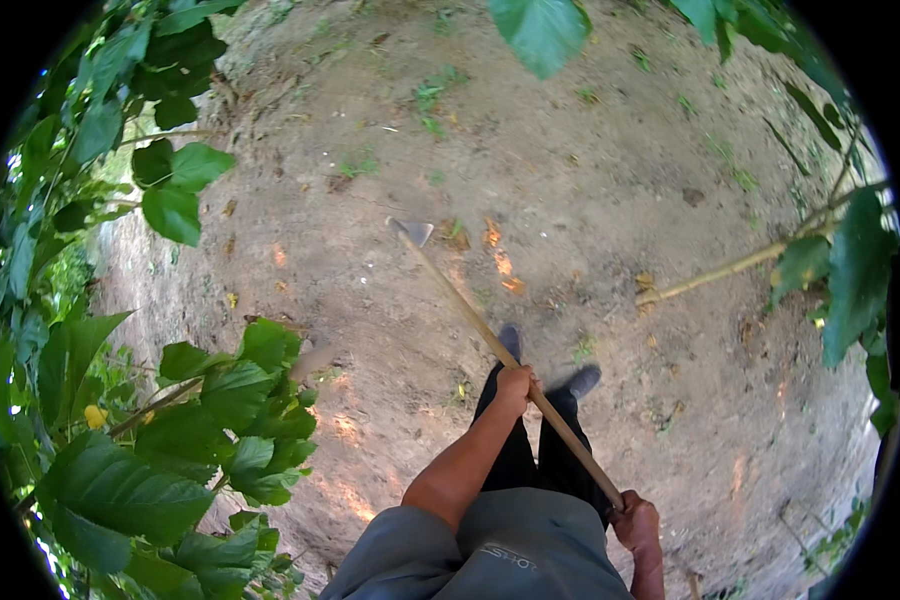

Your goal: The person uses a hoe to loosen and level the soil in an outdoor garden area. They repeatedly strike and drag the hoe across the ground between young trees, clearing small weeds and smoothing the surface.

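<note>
A long-handled hoe [480, 327] slants across the view, with its metal blade [418, 232] at the upper left end, over or on bare soil; whether it touches cannot be told. My left hand [516, 388] is closed around the middle of the wooden handle, in front of my legs. Near the handle's lower right end, my right hand [635, 520] grips it beside my hip. Small green weeds [457, 229] and a sunlit patch of soil lie just right of the blade.
Leafy branches [217, 420] crowd the left side, and a big leaf [541, 34] hangs at the top. From the right, a bare-ended branch [720, 277] reaches inward. My dark shoes [585, 381] stand on dry soil [390, 322] with scattered weeds.
</note>
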`<state>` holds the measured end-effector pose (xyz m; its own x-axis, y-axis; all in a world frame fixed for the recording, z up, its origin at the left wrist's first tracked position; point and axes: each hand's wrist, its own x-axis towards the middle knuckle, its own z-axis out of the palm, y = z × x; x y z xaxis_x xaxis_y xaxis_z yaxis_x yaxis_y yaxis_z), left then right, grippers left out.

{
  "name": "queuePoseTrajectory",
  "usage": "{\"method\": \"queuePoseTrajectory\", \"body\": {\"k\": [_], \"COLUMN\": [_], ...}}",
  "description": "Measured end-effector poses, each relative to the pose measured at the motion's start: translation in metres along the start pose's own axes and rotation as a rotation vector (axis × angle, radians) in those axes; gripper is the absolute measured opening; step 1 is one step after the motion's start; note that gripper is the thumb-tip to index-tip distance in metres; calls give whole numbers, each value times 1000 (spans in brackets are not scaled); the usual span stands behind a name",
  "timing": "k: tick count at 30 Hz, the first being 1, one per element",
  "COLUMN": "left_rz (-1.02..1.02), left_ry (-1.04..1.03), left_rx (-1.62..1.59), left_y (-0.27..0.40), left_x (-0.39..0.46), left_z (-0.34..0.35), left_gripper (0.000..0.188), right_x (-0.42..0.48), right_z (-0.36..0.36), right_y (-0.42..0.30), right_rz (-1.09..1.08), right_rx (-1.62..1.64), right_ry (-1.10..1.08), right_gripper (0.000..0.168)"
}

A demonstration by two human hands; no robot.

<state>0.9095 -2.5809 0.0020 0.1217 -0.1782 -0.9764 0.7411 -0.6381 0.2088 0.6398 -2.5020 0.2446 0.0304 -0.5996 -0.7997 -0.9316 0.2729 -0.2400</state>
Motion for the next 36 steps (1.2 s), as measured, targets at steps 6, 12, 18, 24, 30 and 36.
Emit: {"method": "queuePoseTrajectory", "body": {"k": [6, 12, 18, 24, 30, 36], "left_rz": [-26, -127, -183, -126, -117, -37], "left_ry": [-71, -129, -113, -14, -9, -37], "left_rx": [11, 119, 184, 133, 238, 220], "left_y": [34, 9, 11, 17, 39, 109], "left_x": [4, 7, -8, 4, 6, 42], "left_z": [5, 9, 39, 56, 83, 87], "left_gripper": [10, 11, 7, 7, 10, 9], "right_x": [6, -6, -2, 19, 41, 96], "right_z": [-4, -8, -23, -77, -82, -49], "right_y": [-58, -56, -37, -59, -53, -73], "right_rz": [13, 61, 118, 100, 69, -7], "right_rx": [22, 58, 43, 112, 174, 217], "right_ry": [-18, -43, -83, -148, -88, 18], "right_gripper": [24, 29, 29, 29, 28, 25]}}
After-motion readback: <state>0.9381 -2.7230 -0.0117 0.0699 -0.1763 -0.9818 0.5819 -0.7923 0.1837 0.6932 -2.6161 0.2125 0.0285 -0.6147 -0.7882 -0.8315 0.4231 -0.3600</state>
